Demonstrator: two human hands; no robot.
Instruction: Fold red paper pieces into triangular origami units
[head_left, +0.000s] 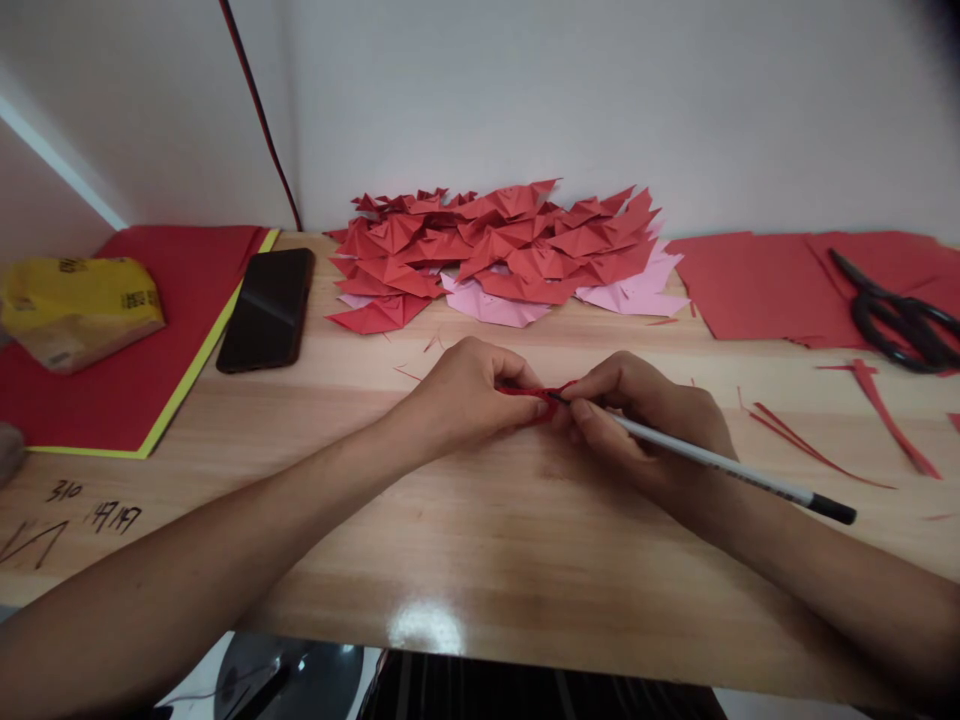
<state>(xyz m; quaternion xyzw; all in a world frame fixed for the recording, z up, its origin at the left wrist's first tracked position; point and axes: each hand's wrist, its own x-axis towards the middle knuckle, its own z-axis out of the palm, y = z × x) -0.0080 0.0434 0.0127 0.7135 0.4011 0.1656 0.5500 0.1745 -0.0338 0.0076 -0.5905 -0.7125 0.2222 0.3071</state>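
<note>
My left hand (pixel 469 395) is closed around a small piece of red paper (pixel 534 392) at the middle of the wooden table (pixel 465 540). My right hand (pixel 645 415) grips a white pen with a black cap (pixel 720 465). The pen's tip touches the red paper between my two hands. Most of the paper is hidden under my fingers.
A heap of folded red and pink paper shapes (pixel 510 255) lies at the back. A black phone (pixel 268 308) lies left of it, beside red sheets (pixel 135 340) and a yellow packet (pixel 79 310). Black scissors (pixel 900 315) rest on red sheets at the right. Red paper strips (pixel 892 420) lie nearby.
</note>
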